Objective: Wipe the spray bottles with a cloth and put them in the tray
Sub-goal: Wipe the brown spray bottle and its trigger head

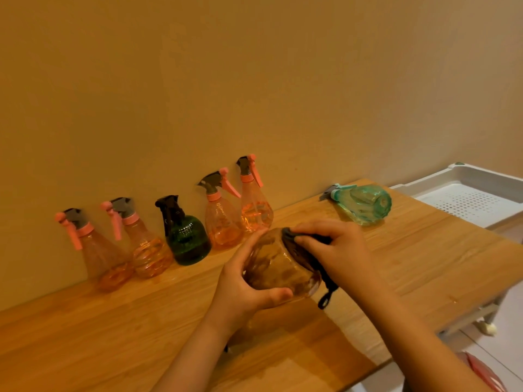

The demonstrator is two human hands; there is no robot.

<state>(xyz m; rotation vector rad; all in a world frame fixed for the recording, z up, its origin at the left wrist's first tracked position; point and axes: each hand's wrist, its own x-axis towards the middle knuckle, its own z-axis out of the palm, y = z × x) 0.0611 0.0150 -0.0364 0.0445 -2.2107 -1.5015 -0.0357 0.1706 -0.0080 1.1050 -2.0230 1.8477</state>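
left hand (pixel 243 290) wrapped around an amber spray bottle (pixel 278 268), thumb curled under its near side, fingers over the far side. bottle held tipped above the wooden table (pixel 410 267), broad base turned toward the right; its spray head hidden below the hand. right hand (pixel 336 250) pressing a dark cloth (pixel 304 251) against that base, fingers bent over the fabric and clamping it to the plastic. a small loop of the cloth hanging down under the bottle.

along the wall, standing upright in a row: a pink bottle at far left (pixel 104 258), a second pink bottle (pixel 144 247) just beside it, a dark green bottle with a black trigger (pixel 185 239), then a third pink bottle (pixel 223 222) and a fourth pink bottle (pixel 256 206) close together. some liquid visible in the pink ones.

farther right, lying on its side on the table, a teal bottle (pixel 363 203), nozzle pointing left toward the wall.

beyond the table's right end, a white perforated tray (pixel 481 193), well apart from the held bottle. tiled floor and something pink-striped at lower right, too cropped to identify.
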